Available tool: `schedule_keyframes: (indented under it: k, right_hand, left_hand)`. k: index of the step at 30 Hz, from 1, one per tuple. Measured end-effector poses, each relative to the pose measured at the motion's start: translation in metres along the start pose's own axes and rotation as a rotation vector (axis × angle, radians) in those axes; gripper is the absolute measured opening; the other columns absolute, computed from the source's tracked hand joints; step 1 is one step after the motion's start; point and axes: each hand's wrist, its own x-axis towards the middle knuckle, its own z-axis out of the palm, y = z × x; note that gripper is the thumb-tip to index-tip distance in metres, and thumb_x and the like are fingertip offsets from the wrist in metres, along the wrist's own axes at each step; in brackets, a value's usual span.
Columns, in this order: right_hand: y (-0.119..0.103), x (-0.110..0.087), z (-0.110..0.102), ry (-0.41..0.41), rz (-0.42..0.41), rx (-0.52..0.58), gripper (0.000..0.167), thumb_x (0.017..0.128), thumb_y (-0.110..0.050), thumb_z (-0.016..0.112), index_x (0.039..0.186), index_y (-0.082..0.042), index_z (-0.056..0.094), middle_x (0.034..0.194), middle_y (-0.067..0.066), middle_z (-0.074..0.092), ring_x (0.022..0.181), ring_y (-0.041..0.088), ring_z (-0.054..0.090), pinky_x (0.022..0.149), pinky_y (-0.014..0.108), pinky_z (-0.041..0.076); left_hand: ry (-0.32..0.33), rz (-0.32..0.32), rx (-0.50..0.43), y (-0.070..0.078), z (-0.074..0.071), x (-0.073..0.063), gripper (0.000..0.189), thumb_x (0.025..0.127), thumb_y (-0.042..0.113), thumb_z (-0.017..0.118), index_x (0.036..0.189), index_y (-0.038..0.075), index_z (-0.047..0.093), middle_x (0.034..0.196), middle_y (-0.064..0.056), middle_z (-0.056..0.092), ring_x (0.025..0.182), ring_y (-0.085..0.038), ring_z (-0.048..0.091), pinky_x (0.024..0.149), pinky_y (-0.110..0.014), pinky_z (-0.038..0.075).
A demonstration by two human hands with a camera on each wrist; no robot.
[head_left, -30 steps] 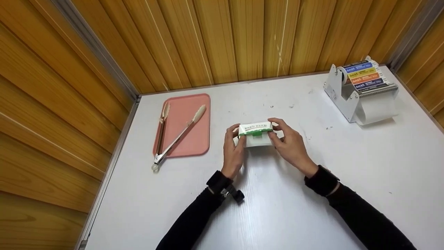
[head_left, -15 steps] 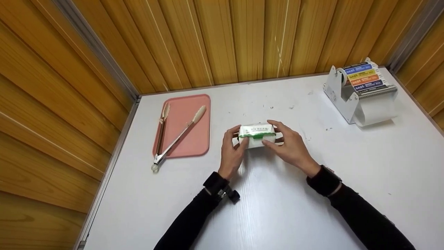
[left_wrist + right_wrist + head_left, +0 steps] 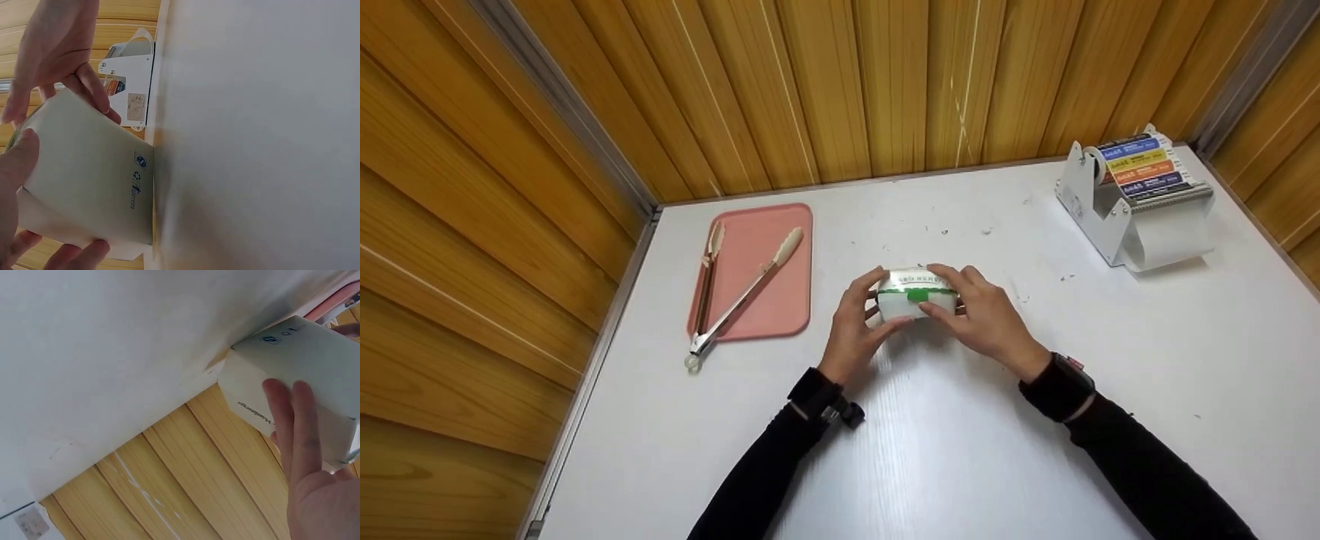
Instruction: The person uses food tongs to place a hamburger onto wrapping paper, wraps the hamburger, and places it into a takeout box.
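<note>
A white paper food box (image 3: 896, 304) with printed lettering on its lid, a green band and a green tab (image 3: 917, 295) stands near the middle of the table. My left hand (image 3: 851, 322) holds its left side, the thumb low on the front face and the fingers round the far side. On the opposite side my right hand (image 3: 990, 315) grips the box, thumb just below the tab and fingers over the lid and right side. In the left wrist view the box (image 3: 90, 157) shows a plain face with small blue marks. Its base appears to touch the table.
To the left lies a pink tray (image 3: 757, 315) with metal tongs (image 3: 742, 296) across it, their ringed end past the tray's edge. A label dispenser (image 3: 1136, 199) with several coloured rolls stands at the back right. Wood-patterned walls (image 3: 840, 90) border the table.
The lid's front has come into fuller view, with the tab lower and centred. My left thumb has slid down and inward along the front, and the right fingers have moved in over the lid.
</note>
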Motion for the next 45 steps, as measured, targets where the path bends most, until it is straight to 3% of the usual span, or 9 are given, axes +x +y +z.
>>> schedule_keyframes:
  k: [5,11,19,24,28,38,45]
  right_hand:
    - [0.001,0.0,0.002,0.063,0.013,-0.012,0.047,0.1,-0.036,0.069,0.142,-0.015,0.059,0.095,0.013,0.061,0.075,0.023,0.062,0.066,0.034,0.052]
    - [0.005,0.002,0.002,0.095,0.038,-0.003,0.043,0.102,-0.036,0.067,0.139,-0.015,0.061,0.098,0.014,0.067,0.074,0.022,0.061,0.066,0.033,0.049]
    - [0.003,0.005,0.001,0.077,0.054,0.003,0.042,0.102,-0.038,0.065,0.137,-0.015,0.062,0.096,0.014,0.065,0.071,0.021,0.059,0.064,0.034,0.047]
    - [0.005,0.007,0.0,0.055,0.048,-0.016,0.046,0.099,-0.041,0.069,0.137,-0.015,0.059,0.095,0.014,0.061,0.069,0.022,0.052,0.062,0.034,0.043]
    - [0.007,0.009,-0.001,0.05,0.055,-0.021,0.045,0.099,-0.042,0.07,0.134,-0.016,0.06,0.095,0.014,0.061,0.071,0.025,0.053,0.064,0.036,0.044]
    - [0.001,0.011,0.001,0.032,0.128,-0.025,0.042,0.103,-0.045,0.062,0.134,-0.017,0.06,0.098,0.015,0.058,0.074,0.028,0.053,0.067,0.041,0.046]
    - [-0.002,0.012,0.001,0.034,0.154,-0.016,0.042,0.102,-0.046,0.062,0.134,-0.018,0.06,0.101,0.017,0.06,0.076,0.029,0.055,0.067,0.041,0.048]
  left_hand:
    - [0.008,0.068,0.008,0.001,-0.001,-0.001,0.058,0.091,0.025,0.079,0.138,0.015,0.046,0.161,-0.017,0.041,0.126,-0.031,0.063,0.096,-0.034,0.058]
    - [0.02,0.136,-0.002,-0.001,-0.002,0.001,0.039,0.093,0.021,0.075,0.126,0.01,0.057,0.159,-0.016,0.047,0.14,-0.034,0.052,0.099,-0.031,0.056]
    - [-0.026,0.126,-0.119,-0.008,-0.007,0.001,0.04,0.094,0.014,0.075,0.132,0.008,0.067,0.159,-0.015,0.045,0.141,-0.034,0.052,0.101,-0.04,0.056]
    - [-0.077,0.172,-0.096,-0.01,-0.011,0.003,0.038,0.093,0.013,0.076,0.13,0.007,0.067,0.158,-0.015,0.045,0.142,-0.035,0.05,0.101,-0.037,0.056]
    - [-0.08,0.202,-0.096,-0.01,-0.012,0.005,0.038,0.092,0.012,0.076,0.128,0.005,0.066,0.154,-0.016,0.049,0.14,-0.034,0.053,0.098,-0.037,0.058]
    - [-0.083,0.149,-0.072,-0.006,-0.011,0.003,0.039,0.093,0.011,0.075,0.127,0.0,0.058,0.151,-0.02,0.052,0.139,-0.034,0.055,0.092,-0.031,0.06]
    - [-0.099,0.137,-0.053,-0.006,-0.011,0.0,0.04,0.095,0.012,0.072,0.13,0.003,0.055,0.154,-0.02,0.049,0.142,-0.034,0.051,0.093,-0.028,0.059]
